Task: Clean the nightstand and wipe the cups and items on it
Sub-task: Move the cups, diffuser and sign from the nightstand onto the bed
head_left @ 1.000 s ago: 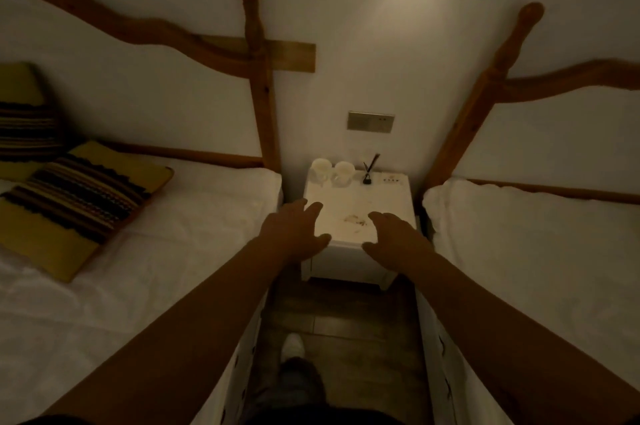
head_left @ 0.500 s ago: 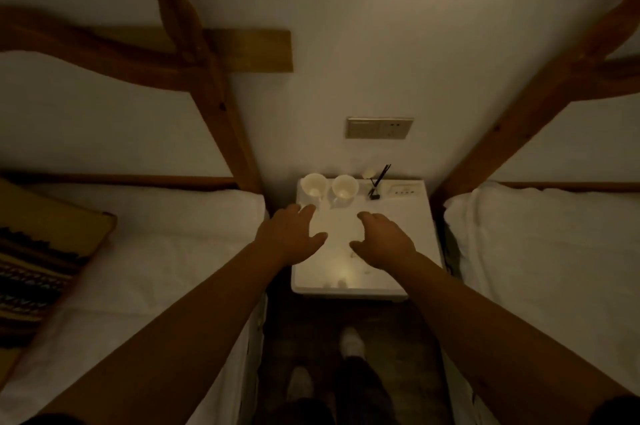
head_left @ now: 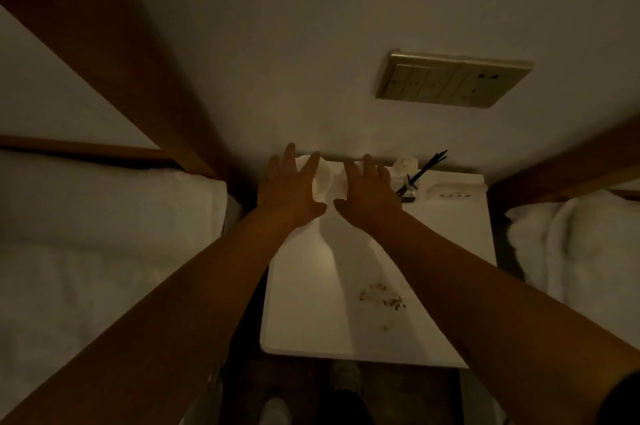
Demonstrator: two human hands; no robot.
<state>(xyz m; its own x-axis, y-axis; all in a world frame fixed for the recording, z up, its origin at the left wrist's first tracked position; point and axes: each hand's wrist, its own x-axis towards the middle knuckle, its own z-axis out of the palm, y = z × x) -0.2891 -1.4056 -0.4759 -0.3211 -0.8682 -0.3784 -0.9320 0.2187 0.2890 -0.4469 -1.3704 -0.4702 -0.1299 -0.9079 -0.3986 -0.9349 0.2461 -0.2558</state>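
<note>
Two white beds (head_left: 104,223) flank a small white nightstand (head_left: 322,331) pushed against the wall, under a brass switch plate (head_left: 450,81). The person leans over it with both arms stretched to the back edge. The left hand (head_left: 291,189) and the right hand (head_left: 367,196) are spread, fingers loose and gripping nothing, each hovering over one of the two white cups (head_left: 323,182) standing side by side at the rear left. In this dim light I can't be sure whether the fingertips already touch the rims. Just right of the cups stands a little holder of dark sticks (head_left: 420,171), and a scatter of brown crumbs (head_left: 382,298) lies toward the front. To do this well, each cup should be held around its body and lifted straight up, clear of the sticks.
</note>
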